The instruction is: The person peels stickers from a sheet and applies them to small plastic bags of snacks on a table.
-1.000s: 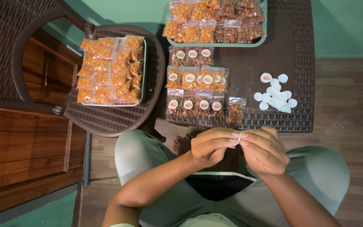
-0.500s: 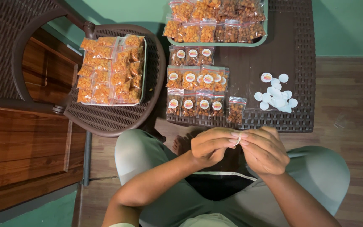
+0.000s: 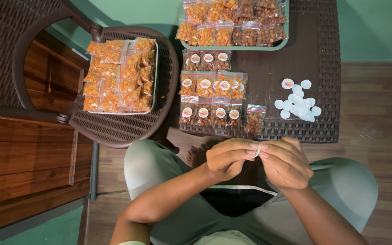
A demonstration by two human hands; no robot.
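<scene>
Item: one small white round sticker (image 3: pixel 257 152), pinched between my left hand (image 3: pixel 227 159) and right hand (image 3: pixel 286 163), both grasping it over my lap, at six o'clock from the table (image 3: pixel 323 68). Mostly hidden by fingertips; face unreadable. Visible edge runs roughly twelve to six.

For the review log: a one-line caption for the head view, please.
Both hands, left hand and right hand, pinch a small white round sticker above the lap, near rows of snack packets on a dark table.
</scene>
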